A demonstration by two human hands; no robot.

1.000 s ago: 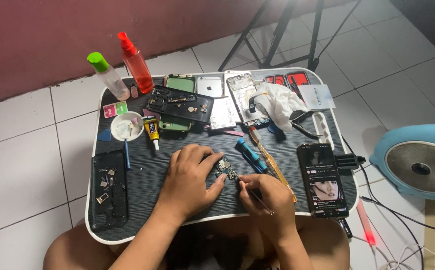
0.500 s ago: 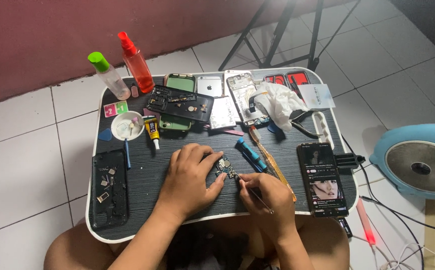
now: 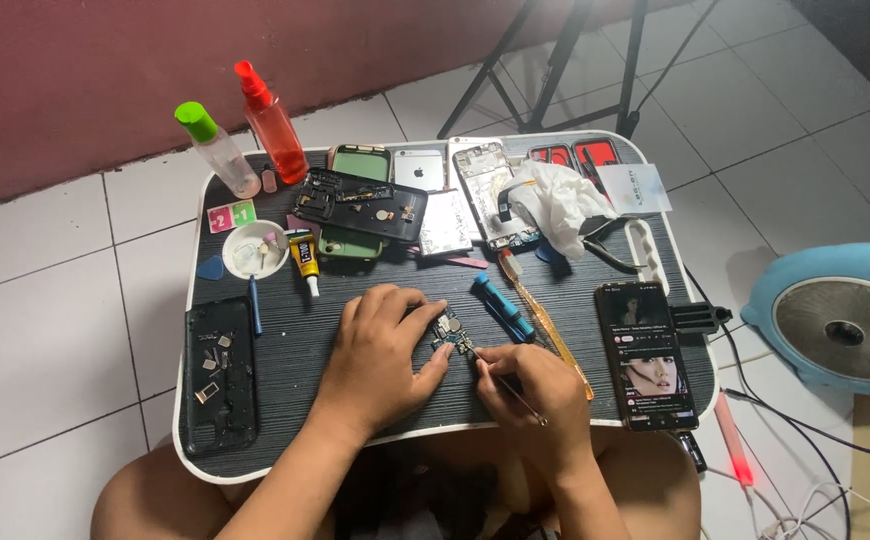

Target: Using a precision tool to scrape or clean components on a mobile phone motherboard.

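Note:
My left hand rests on the dark lap table and pins a small circuit board with its fingertips. Just to the right, my right hand grips thin metal tweezers whose tip touches the board. A blue screwdriver lies just behind the board. A long yellow-handled pry tool lies beside it.
Two spray bottles, a white dish, a glue tube, opened phone frames, a white cloth and a lit phone crowd the table. A black phone shell lies left. A blue fan stands right.
Both hands have stayed on the small board; only slight shifts of the fingers and tweezers show.

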